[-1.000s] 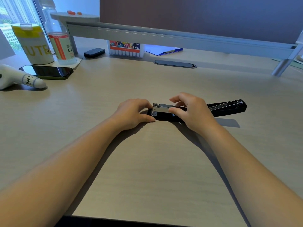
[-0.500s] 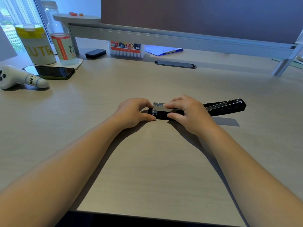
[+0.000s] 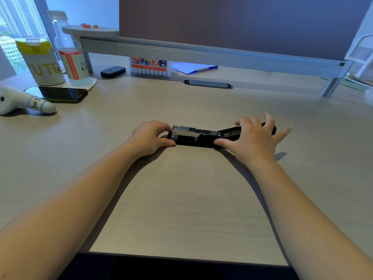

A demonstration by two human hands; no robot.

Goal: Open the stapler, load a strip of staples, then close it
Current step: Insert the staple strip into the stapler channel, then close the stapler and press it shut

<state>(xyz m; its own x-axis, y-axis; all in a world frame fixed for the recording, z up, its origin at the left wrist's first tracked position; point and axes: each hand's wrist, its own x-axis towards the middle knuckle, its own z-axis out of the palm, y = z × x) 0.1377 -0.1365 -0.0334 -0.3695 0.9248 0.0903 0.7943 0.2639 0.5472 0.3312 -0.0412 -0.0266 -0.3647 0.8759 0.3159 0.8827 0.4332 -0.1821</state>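
A black stapler (image 3: 196, 142) lies open on the wooden desk, its silver metal magazine (image 3: 191, 130) exposed at the left and its black top cover (image 3: 232, 130) folded out flat to the right. My left hand (image 3: 149, 137) pinches the stapler's left end between thumb and fingers. My right hand (image 3: 254, 136) lies over the folded-out cover with fingers spread, the thumb touching the base near the hinge. I cannot make out a separate staple strip.
At the back left stand a yellow-lidded cup (image 3: 41, 63), a plastic bottle (image 3: 71, 55), a dark phone (image 3: 58, 93) and a white gadget (image 3: 24, 102). A marker set (image 3: 150, 66), a small black case (image 3: 113, 71) and a blue clipboard (image 3: 194, 68) lie under the metal shelf rail (image 3: 201, 52).
My right hand has left the magazine, moved right and opened its fingers over the cover. The magazine is now uncovered. My left hand stays on the left end.
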